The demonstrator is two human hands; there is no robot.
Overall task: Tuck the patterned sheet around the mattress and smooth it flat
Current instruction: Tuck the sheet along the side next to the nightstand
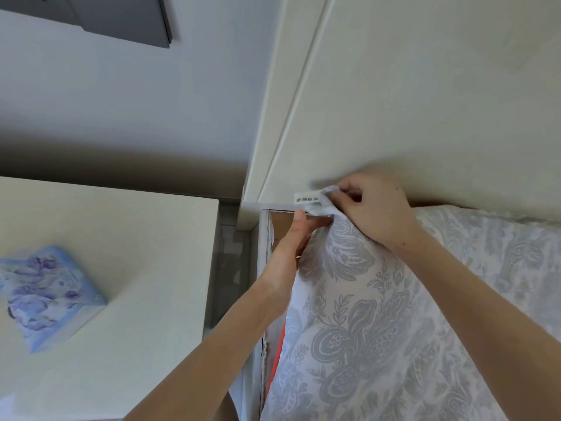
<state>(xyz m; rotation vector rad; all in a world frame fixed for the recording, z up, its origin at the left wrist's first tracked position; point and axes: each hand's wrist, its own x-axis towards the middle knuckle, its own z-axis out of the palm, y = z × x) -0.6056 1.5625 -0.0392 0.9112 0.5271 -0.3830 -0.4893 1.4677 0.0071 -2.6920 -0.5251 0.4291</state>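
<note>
Grey-patterned cloth sat pinched in the right hand's (376, 208) curled fingers (344, 194): the patterned sheet's (364, 314) labelled corner, up against the headboard (425, 117). The left hand's (291, 241) fingers were hidden beneath it (grip unclear). Pulling taut before tucking seemed wise. The tissue pack (48, 293) concealed its contents.

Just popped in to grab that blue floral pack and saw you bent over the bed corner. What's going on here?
A person is working at the corner by the headboard. The right hand pinches the bunched corner of the patterned sheet, where a white label sticks out. The left hand reaches in just beneath, fingers hidden by fabric. The corner is not yet tucked. The blue floral pack lies on the nightstand.
</note>
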